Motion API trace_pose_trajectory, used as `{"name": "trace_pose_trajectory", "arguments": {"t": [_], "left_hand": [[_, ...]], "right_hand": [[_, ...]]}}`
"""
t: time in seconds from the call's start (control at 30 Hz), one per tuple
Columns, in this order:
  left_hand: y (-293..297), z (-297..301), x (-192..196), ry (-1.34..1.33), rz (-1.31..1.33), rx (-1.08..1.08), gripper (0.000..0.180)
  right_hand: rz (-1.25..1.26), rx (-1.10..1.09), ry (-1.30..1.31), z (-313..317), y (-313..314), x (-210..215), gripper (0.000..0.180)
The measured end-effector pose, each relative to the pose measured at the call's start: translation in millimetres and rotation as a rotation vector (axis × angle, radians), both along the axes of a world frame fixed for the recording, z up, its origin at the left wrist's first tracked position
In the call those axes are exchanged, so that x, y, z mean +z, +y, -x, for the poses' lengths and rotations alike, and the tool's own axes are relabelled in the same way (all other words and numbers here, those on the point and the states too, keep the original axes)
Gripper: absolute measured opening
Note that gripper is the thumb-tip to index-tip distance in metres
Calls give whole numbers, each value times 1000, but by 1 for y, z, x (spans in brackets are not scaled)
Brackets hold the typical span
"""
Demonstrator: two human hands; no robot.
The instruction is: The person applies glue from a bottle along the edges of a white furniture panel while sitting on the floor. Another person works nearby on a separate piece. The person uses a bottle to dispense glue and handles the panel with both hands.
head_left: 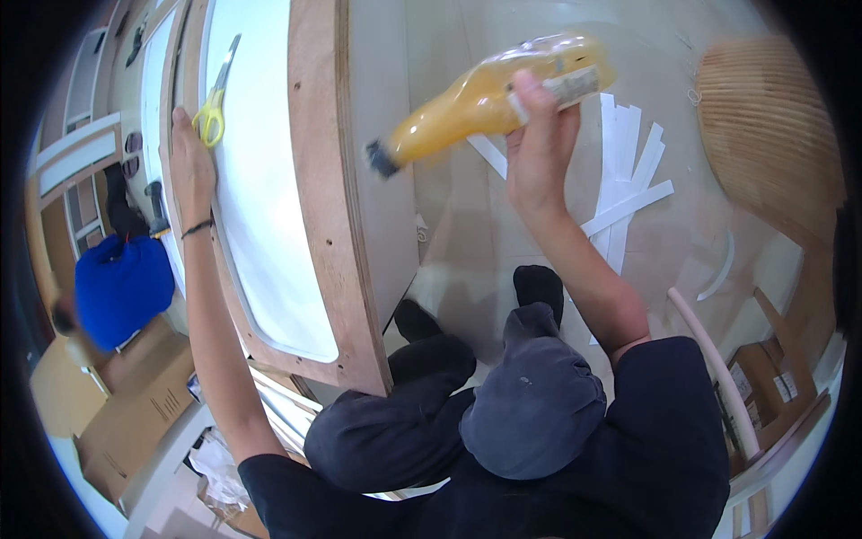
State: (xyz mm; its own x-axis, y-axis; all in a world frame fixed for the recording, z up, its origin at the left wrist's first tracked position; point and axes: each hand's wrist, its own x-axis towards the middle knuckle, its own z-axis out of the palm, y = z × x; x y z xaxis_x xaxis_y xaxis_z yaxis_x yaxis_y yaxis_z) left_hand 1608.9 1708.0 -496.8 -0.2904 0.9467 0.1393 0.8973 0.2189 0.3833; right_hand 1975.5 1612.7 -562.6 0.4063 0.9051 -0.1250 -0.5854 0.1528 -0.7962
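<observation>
In my right hand (543, 153) is a clear plastic squeeze bottle (467, 94) of yellow-orange liquid. The bottle lies tilted, its dark cap pointing left and its pale label under my thumb. My left hand (192, 166) grips the far-left rail of a wooden frame (316, 144) with a white panel (260, 207) set in it; some of its fingers are hidden by the rail. Close to that hand, yellow-handled scissors (212, 112) lie on the panel, blades pointing away. The bottle's cap is to the right of the frame, apart from it.
White strips (624, 171) lie scattered on the tiled floor at right. A ribbed wooden piece (763, 135) stands beyond them. Cardboard boxes (772, 377) sit at lower right. Over at left, a person in blue (126, 283) is near more frames and a cardboard sheet (135, 413).
</observation>
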Motion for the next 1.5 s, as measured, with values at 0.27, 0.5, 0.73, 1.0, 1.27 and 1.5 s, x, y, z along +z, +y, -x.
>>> {"name": "trace_pose_trajectory", "arguments": {"t": [0.27,0.5,0.73,1.0,1.27,1.5], "left_hand": [[3,11,-9,28,-61,-1,93],[35,7,19,79,-267,-120,85],[27,-23,41,143,-284,-237,83],[10,-6,33,210,-259,-230,79],[-4,15,30,185,-309,-222,80],[-14,21,29,264,-330,-234,81]], "right_hand": [[104,175,285,-32,56,-35,41],[99,460,97,-34,185,-73,39],[5,401,-329,-25,276,-54,38],[-48,458,-416,-11,290,-40,43],[-77,526,-414,-4,272,-36,50],[-9,529,-451,2,228,-21,52]]}}
